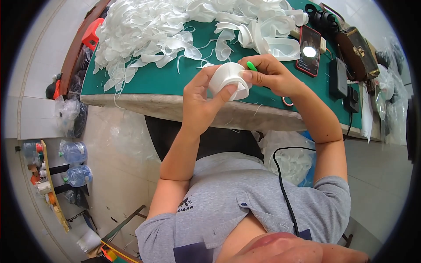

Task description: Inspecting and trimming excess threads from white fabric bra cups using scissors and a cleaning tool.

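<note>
Beyond the hands lie white strips, a phone

Workshop, heaped white strips, green-topped worktable

We log strips heaped on the table, upper left to top centre; below them, a piece between left hand and right hand; phone, then case, upper right.
</note>
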Demonstrator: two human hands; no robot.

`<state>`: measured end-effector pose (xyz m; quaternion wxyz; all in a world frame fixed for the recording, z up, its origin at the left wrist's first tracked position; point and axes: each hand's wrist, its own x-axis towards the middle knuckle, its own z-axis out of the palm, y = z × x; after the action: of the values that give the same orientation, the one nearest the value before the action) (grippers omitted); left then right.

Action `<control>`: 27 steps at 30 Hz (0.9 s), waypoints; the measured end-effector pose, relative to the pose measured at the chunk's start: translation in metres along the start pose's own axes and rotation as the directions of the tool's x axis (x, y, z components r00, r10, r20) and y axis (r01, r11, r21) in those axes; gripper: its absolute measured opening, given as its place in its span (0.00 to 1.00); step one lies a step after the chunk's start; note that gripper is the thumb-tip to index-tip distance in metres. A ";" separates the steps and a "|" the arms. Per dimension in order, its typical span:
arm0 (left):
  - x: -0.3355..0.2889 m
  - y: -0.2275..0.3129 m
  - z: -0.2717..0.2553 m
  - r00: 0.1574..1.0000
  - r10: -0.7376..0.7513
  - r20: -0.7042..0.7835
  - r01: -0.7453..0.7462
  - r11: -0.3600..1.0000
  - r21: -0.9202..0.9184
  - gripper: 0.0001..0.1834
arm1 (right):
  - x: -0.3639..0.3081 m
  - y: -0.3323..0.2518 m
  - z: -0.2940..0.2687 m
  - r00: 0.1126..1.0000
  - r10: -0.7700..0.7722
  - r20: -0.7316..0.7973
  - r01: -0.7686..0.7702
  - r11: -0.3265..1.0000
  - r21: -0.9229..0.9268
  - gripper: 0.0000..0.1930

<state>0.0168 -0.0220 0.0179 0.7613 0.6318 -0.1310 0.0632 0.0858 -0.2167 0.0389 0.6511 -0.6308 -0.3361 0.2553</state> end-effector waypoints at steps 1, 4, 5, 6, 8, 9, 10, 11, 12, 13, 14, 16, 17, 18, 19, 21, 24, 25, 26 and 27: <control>-0.001 0.001 0.000 1.000 -0.001 0.011 0.001 1.000 -0.008 0.17 | -0.001 -0.001 0.000 1.000 0.000 0.002 0.000 1.000 0.014 0.14; -0.003 0.005 0.000 0.997 -0.042 0.062 0.046 0.997 -0.061 0.17 | -0.001 0.000 -0.002 1.000 -0.022 -0.002 0.022 0.999 0.030 0.13; -0.003 0.006 0.000 0.997 -0.042 0.063 0.046 0.997 -0.063 0.17 | 0.000 0.001 -0.002 0.999 -0.037 -0.011 0.037 0.999 0.016 0.13; -0.004 0.008 0.000 0.993 -0.098 0.064 0.109 0.972 -0.206 0.16 | -0.001 0.001 -0.003 0.999 -0.036 -0.012 0.036 0.999 0.015 0.13; -0.004 0.008 0.000 0.986 -0.154 0.071 0.169 0.923 -0.346 0.16 | -0.001 0.000 -0.004 1.000 -0.026 -0.005 0.026 0.992 -0.122 0.12; -0.004 0.006 0.002 0.986 -0.159 0.051 0.167 0.933 -0.319 0.16 | -0.001 -0.003 -0.004 1.000 -0.025 -0.004 0.024 0.992 -0.122 0.12; -0.004 0.005 0.002 0.986 -0.165 0.031 0.167 0.942 -0.291 0.16 | 0.000 -0.009 -0.004 0.991 -0.116 -0.070 0.086 0.938 -0.336 0.12; -0.004 0.003 0.001 0.986 -0.165 0.031 0.167 0.942 -0.292 0.16 | 0.000 -0.015 -0.004 0.969 -0.218 -0.115 0.124 0.834 -0.538 0.11; -0.004 0.001 -0.001 0.983 -0.183 0.025 0.182 0.939 -0.292 0.15 | -0.003 -0.024 -0.007 0.970 -0.216 -0.113 0.123 0.834 -0.538 0.11; -0.005 0.001 -0.003 0.979 -0.201 0.019 0.198 0.936 -0.292 0.15 | -0.010 -0.033 -0.013 0.963 -0.174 -0.207 -0.005 0.754 -0.657 0.10; -0.003 0.002 -0.004 0.979 -0.201 0.024 0.199 0.935 -0.293 0.15 | -0.020 -0.037 -0.020 0.940 -0.147 -0.308 -0.143 0.650 -0.746 0.09; -0.001 0.006 -0.004 0.977 -0.215 -0.003 0.199 0.908 -0.369 0.15 | -0.049 -0.040 -0.034 0.962 -0.037 -0.271 -0.211 0.532 -0.820 0.10; -0.001 0.005 -0.005 0.976 -0.220 0.002 0.205 0.906 -0.371 0.15 | -0.062 -0.040 -0.039 0.969 0.077 -0.234 -0.245 0.405 -0.881 0.11; -0.001 0.005 -0.008 0.977 -0.212 -0.004 0.194 0.903 -0.384 0.15 | -0.070 -0.036 -0.041 0.969 0.081 -0.235 -0.248 0.405 -0.880 0.11; -0.002 0.005 -0.008 0.979 -0.204 -0.010 0.183 0.899 -0.397 0.16 | -0.078 -0.028 -0.041 0.968 0.111 -0.224 -0.250 0.399 -0.882 0.13; -0.003 0.005 -0.005 0.976 -0.216 0.016 0.205 0.900 -0.384 0.16 | -0.088 -0.022 -0.037 0.957 0.170 -0.235 -0.284 0.391 -0.876 0.16; -0.005 0.009 0.001 0.968 -0.247 0.033 0.242 0.897 -0.369 0.18 | -0.095 -0.027 -0.022 0.928 0.212 -0.307 -0.372 0.452 -0.811 0.18; -0.005 0.010 0.002 0.963 -0.268 0.024 0.258 0.892 -0.370 0.19 | -0.100 -0.019 -0.026 0.934 0.143 -0.326 -0.354 0.459 -0.815 0.21; -0.006 0.011 0.002 0.963 -0.268 0.023 0.257 0.894 -0.368 0.19 | -0.102 -0.019 -0.030 0.935 0.141 -0.325 -0.353 0.461 -0.814 0.21; -0.006 0.012 0.002 0.964 -0.263 0.029 0.255 0.897 -0.360 0.20 | -0.102 -0.018 -0.034 0.934 0.163 -0.318 -0.357 0.430 -0.829 0.20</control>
<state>0.0077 -0.0215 0.0278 0.8671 0.4926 -0.0475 -0.0573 0.0445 -0.3169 0.0461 0.2171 -0.9390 -0.2535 0.0835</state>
